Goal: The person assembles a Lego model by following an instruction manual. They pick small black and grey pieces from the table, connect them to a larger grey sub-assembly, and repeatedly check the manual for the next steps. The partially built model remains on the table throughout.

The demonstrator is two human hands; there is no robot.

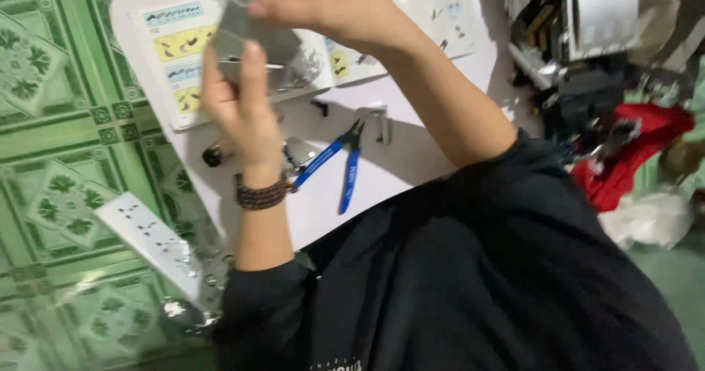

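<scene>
Head view: both hands are raised over a white board (411,158) that lies on the green tiled floor (51,143). The left hand (242,110) is closed on the lower edge of a thin grey sheet-metal piece (253,44), thumb pressed flat on its face. The right hand (330,8) pinches the upper end of the same piece between curled fingers, so the part hangs between the 2 hands, held clear of the board.

Below the left wrist lie blue-handled cutters (341,162) with the handles spread, and just beside them a few small metal bits (299,151), too blurred to identify. An open instruction booklet (183,55) sits under and beyond the hands. A white power strip (150,242) rests on the floor to the left of the left forearm.

As I judge it, the risks lie in the grip: the sheet's thin edges could nick a finger if it twists, and a slip would drop it onto the loose bits, scattering them off the board onto the patterned tiles where they are hard to find.
</scene>
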